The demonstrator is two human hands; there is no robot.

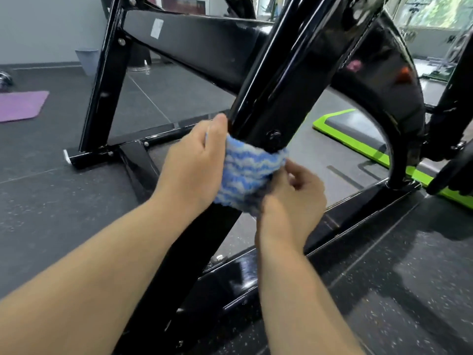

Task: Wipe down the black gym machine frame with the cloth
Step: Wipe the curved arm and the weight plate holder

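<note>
I have the cloth [252, 172] wrapped like a collar round the slanted post [281, 85] of the black gym machine frame, just below a round bolt head [273, 135] and well above the base rail [358, 208] on the floor [64, 213]. My left hand [194, 162] grips the cloth from the left side, thumb lying up along the post and fingers curled out of sight behind it. My right hand [294, 201] pinches the cloth's lower right edge, though motion blur hides the exact finger hold.

I judge the wrap is there so one slide can clean several faces of the post at once. A hand on each side would hold the cloth tight against the metal.

The cloth is thick and fluffy, with wavy blue and white stripes, so it should bunch easily and catch on the bolt. The post is glossy painted steel, box-shaped with rounded ridges, and it shows bright reflections. The floor is dark speckled rubber. A green-edged step board [358, 129] lies beyond the frame, and a purple mat [20, 105] lies by the floor's far left edge.
</note>
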